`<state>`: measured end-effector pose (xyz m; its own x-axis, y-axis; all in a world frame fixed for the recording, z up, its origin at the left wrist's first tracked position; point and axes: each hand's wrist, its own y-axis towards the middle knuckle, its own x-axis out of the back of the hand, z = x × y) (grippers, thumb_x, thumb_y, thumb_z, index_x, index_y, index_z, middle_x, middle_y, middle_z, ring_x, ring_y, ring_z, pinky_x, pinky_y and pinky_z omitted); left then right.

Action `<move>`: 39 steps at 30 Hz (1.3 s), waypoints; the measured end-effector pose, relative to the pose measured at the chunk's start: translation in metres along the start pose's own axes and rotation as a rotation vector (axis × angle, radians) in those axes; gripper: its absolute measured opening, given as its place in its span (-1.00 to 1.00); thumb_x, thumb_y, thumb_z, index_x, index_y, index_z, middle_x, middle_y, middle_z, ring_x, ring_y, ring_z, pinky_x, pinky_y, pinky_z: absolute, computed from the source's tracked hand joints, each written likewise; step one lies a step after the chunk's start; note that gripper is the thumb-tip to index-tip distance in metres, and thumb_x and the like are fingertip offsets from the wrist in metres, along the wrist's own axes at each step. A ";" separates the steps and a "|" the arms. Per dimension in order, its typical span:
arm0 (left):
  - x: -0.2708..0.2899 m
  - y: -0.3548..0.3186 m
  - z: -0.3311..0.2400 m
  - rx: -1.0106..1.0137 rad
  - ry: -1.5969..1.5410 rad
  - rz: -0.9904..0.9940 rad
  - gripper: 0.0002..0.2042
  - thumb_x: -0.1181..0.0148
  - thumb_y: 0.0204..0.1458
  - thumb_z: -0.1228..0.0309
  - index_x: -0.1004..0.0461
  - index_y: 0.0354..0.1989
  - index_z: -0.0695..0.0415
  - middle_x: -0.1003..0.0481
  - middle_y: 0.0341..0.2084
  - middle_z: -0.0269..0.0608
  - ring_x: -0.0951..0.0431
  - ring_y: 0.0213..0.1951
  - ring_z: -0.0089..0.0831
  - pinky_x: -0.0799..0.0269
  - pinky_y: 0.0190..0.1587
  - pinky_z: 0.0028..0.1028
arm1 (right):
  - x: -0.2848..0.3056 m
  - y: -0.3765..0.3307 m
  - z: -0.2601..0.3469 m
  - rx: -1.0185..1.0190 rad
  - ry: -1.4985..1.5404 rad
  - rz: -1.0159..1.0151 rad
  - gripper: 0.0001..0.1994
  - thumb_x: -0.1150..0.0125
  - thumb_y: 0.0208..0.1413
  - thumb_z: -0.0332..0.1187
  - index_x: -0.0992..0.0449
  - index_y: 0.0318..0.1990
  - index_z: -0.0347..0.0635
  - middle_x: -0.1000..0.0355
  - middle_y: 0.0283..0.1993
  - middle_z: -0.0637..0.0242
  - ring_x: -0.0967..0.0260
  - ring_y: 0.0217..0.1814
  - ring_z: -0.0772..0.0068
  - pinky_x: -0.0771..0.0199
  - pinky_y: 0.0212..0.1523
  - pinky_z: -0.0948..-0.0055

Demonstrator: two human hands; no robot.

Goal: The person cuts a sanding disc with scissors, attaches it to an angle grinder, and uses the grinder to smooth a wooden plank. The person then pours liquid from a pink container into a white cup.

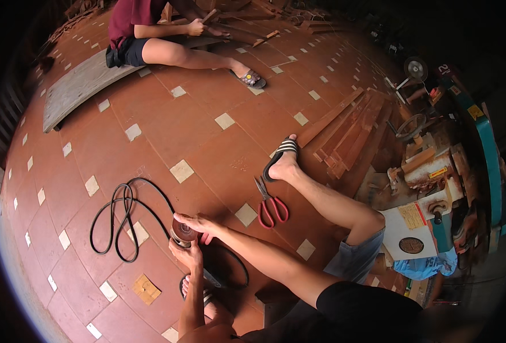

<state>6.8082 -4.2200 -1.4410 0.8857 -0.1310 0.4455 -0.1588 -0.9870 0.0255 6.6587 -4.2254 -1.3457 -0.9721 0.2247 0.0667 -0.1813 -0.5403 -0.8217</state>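
Low in front of me, a corded power tool that looks like an angle grinder (185, 232) is between my hands, its round brown disc facing up. My left hand (189, 254) grips it from the near side, fingers round the edge of the head. From the far right, my right hand (198, 223) presses its fingers along the disc's rim. Part of the tool's body is hidden under my right forearm. A black power cord (128, 200) lies in loops to the left of the tool. Red-handled scissors (272, 210) rest on the floor beyond my right forearm.
Wooden strips (353, 134) are stacked beyond my right foot. Machinery with a teal frame (484, 154) stands at the right, beside a white box (410, 231). A square brown piece (146, 289) lies near left. Another person (150, 34) sits on a low wooden bench (84, 86), holding wood.
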 end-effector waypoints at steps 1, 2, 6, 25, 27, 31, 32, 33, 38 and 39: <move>-0.008 -0.007 0.005 -0.030 -0.021 0.002 -0.23 -0.56 -0.10 0.22 -0.31 0.24 0.33 -0.42 0.08 0.10 -0.43 0.14 0.04 -0.32 0.23 -0.13 | -0.004 0.012 -0.001 -0.059 -0.037 -0.103 0.19 -0.14 -0.11 0.62 -0.34 0.35 -0.41 -0.40 0.22 -0.37 -0.55 -0.02 -0.48 -0.69 -0.32 -0.22; 0.002 0.000 0.023 -0.055 -0.005 -0.040 -0.22 -0.55 -0.09 0.23 -0.29 0.25 0.34 -0.41 0.09 0.11 -0.43 0.15 0.04 -0.31 0.25 -0.13 | -0.022 0.002 0.021 0.003 -0.044 -0.136 0.04 -0.27 -0.03 0.44 -0.40 0.29 -0.44 -0.46 0.15 -0.34 -0.60 -0.07 -0.37 -0.73 -0.37 -0.11; 0.004 -0.020 0.023 -0.042 0.022 0.017 -0.24 -0.51 -0.12 0.31 -0.30 0.26 0.37 -0.42 0.11 0.20 -0.42 0.18 0.11 -0.28 0.28 -0.06 | -0.044 0.006 0.015 0.020 -0.416 -0.354 -0.11 -0.51 -0.21 0.08 -0.39 0.25 -0.30 -0.32 0.34 -0.20 -0.41 0.30 -0.25 -0.58 0.10 -0.20; 0.026 -0.008 0.086 -0.104 0.237 0.236 -0.19 -0.22 0.13 -0.09 -0.18 0.44 0.16 -0.13 0.38 0.19 -0.10 0.38 0.17 -0.03 0.41 0.05 | -0.103 -0.008 -0.019 0.933 -0.938 -0.814 -0.59 -0.25 0.14 -0.19 -0.54 0.13 -0.10 -0.28 0.43 0.03 -0.24 0.43 -0.09 -0.07 0.44 -0.17; 0.045 0.001 0.062 0.095 0.285 0.359 -0.20 -0.21 0.10 -0.11 -0.19 0.46 0.04 -0.13 0.41 0.04 0.00 0.43 0.10 0.10 0.42 0.14 | -0.093 -0.005 -0.017 0.926 -1.038 -0.630 -0.67 -0.21 0.17 -0.17 -0.58 0.03 -0.10 -0.28 0.40 0.06 -0.15 0.47 -0.01 0.03 0.47 -0.19; 0.076 0.011 0.063 0.128 0.300 0.311 -0.17 -0.37 -0.03 -0.04 -0.26 0.43 -0.02 -0.14 0.41 -0.05 -0.02 0.43 0.09 0.07 0.41 0.16 | -0.104 -0.025 0.031 0.985 -0.813 -0.353 -0.78 -0.27 0.17 -0.21 -0.63 -0.20 -0.15 -0.57 -0.07 0.20 -0.44 0.12 0.06 -0.27 0.20 0.00; 0.077 0.008 0.044 0.183 0.297 0.323 -0.16 -0.41 -0.06 -0.03 -0.27 0.43 -0.03 -0.15 0.41 -0.05 -0.02 0.42 0.09 0.06 0.40 0.16 | -0.098 -0.030 0.028 0.935 -0.828 -0.507 -0.79 -0.28 0.17 -0.21 -0.62 -0.22 -0.16 -0.58 -0.16 0.25 -0.46 0.06 0.07 -0.30 0.14 0.03; 0.080 0.007 0.038 0.191 0.313 0.305 -0.15 -0.42 -0.09 -0.04 -0.28 0.42 -0.04 -0.15 0.40 -0.06 -0.03 0.42 0.08 0.05 0.39 0.17 | -0.098 -0.031 0.024 0.908 -0.896 -0.519 -0.77 -0.30 0.16 -0.23 -0.61 -0.16 -0.18 -0.55 -0.07 0.21 -0.43 0.10 0.08 -0.33 0.13 0.05; 0.072 0.004 0.036 0.152 0.274 0.240 -0.19 -0.40 -0.06 -0.03 -0.32 0.39 0.00 -0.19 0.37 -0.05 -0.06 0.41 0.07 0.02 0.36 0.16 | -0.092 -0.008 -0.021 1.105 -1.136 -0.567 -0.70 -0.30 0.11 -0.31 -0.57 -0.02 -0.23 -0.47 0.10 0.14 -0.38 0.16 0.04 -0.33 0.12 0.01; 0.077 0.003 0.039 0.165 0.276 0.228 -0.20 -0.40 -0.05 -0.03 -0.32 0.39 0.00 -0.20 0.37 -0.05 -0.07 0.41 0.07 0.02 0.36 0.16 | -0.096 -0.017 -0.012 1.083 -1.046 -0.484 -0.71 -0.29 0.11 -0.33 -0.57 -0.04 -0.24 -0.47 0.09 0.14 -0.38 0.16 0.04 -0.33 0.12 0.01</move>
<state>6.8931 -4.2365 -1.4415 0.6819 -0.3408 0.6472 -0.2457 -0.9401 -0.2362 6.7573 -4.2281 -1.3447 -0.3788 0.1517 0.9130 -0.0627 -0.9884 0.1382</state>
